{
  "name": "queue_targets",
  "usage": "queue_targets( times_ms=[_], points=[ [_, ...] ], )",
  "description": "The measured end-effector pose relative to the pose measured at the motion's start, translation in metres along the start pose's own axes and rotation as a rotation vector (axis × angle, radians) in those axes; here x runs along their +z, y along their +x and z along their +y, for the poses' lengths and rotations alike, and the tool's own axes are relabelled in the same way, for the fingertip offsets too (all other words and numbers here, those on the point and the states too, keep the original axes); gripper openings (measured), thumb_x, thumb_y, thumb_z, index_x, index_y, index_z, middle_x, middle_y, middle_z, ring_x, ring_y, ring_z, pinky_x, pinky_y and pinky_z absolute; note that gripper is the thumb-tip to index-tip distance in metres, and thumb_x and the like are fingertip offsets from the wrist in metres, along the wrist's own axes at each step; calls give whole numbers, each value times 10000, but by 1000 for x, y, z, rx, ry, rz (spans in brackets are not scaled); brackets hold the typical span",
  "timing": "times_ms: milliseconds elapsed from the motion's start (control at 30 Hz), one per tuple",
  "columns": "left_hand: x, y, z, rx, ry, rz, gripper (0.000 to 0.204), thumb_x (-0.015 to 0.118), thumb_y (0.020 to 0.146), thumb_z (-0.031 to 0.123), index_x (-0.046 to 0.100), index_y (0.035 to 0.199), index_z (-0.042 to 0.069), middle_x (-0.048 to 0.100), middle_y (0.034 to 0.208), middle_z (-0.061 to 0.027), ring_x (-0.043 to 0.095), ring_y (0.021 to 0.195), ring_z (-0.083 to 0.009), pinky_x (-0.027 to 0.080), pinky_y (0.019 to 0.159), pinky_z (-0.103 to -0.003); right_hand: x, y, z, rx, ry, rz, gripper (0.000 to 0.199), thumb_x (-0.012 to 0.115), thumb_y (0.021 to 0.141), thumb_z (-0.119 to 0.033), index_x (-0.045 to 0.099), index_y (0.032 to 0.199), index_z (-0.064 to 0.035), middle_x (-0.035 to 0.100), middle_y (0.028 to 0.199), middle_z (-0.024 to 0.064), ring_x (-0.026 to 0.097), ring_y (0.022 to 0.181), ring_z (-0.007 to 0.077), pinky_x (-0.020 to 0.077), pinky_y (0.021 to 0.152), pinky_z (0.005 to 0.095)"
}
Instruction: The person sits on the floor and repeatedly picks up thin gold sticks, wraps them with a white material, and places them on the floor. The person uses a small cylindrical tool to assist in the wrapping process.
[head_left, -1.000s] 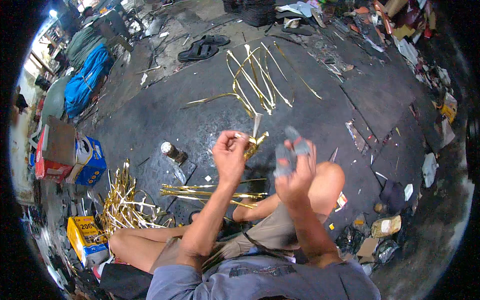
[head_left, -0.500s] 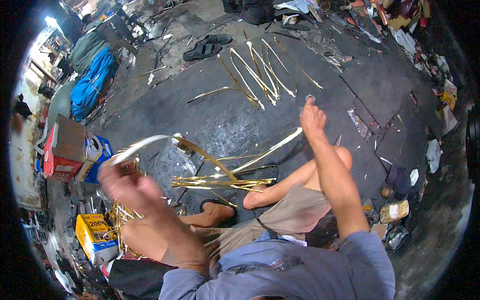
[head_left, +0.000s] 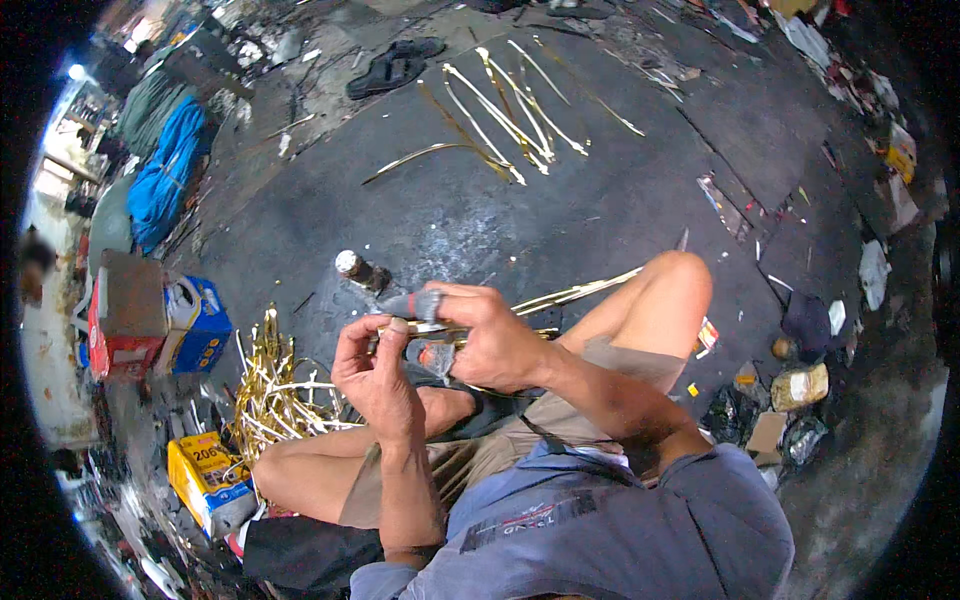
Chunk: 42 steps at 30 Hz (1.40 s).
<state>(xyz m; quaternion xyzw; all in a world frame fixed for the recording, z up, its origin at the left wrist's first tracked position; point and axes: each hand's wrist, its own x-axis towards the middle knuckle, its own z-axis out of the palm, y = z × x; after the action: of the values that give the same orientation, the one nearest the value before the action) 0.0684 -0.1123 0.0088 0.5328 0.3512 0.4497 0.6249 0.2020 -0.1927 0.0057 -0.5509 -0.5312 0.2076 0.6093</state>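
The dark grey floor sheet spreads widest. A row of narrow gold-and-white strips lies across its far part; a tangled gold-and-white heap sits near the left knee. The right hand, fingers in grey wraps, bends around one thin golden strip; its grip cannot be told. The left hand pinches that strip between thumb and fingers.

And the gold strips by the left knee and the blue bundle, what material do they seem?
The strips: perhaps coated plastic or faux leather; shiny gold and pale surfaces show. The blue bundle: probably cloth or thin tarpaulin, fairly matte, with soft, crumpled folds.
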Motion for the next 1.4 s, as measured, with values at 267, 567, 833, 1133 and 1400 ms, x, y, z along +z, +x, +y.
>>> queue_targets(
  times_ms=[267,567,833,1133,1400],
  points=[
    [-8,2,21,-30,-96,67,131,731,844,-28,694,969,-15,676,825,-30,613,713,-88,493,689,-213,3,15,-21,-146,-146,40,294,802,698,-73,725,971,3,673,901,149,680,766,307,538,641,375],
    [-24,-9,9,-285,-644,-74,182,714,874,-24,702,1056,-14,685,907,-38,601,757,-71,479,671,-205,15,20,-41,-143,-209,84,240,834,641,-95,625,725,-10,601,736,92,585,611,234,459,527,333],
    [-49,14,21,-174,-625,40,79,698,913,45,696,979,1,687,850,-46,609,716,-105,491,683,-254,20,-2,-41,-320,-409,-89,292,865,625,-137,629,764,-38,595,718,90,589,567,241,447,473,349],
    [-130,101,-18,-170,-560,334,101,657,928,72,647,1018,29,640,925,-44,590,866,-141,467,803,-280,2,-58,-43,-52,-359,-141,195,806,667,-99,695,811,-29,686,778,108,648,601,258,515,506,355],
    [-226,153,-166,-419,-283,851,235,718,872,60,563,694,72,534,591,-21,428,417,-113,318,383,-242,-37,-153,-21,279,-473,-210,178,795,662,-61,714,815,-19,672,738,114,649,635,270,504,571,363]
  ],
)
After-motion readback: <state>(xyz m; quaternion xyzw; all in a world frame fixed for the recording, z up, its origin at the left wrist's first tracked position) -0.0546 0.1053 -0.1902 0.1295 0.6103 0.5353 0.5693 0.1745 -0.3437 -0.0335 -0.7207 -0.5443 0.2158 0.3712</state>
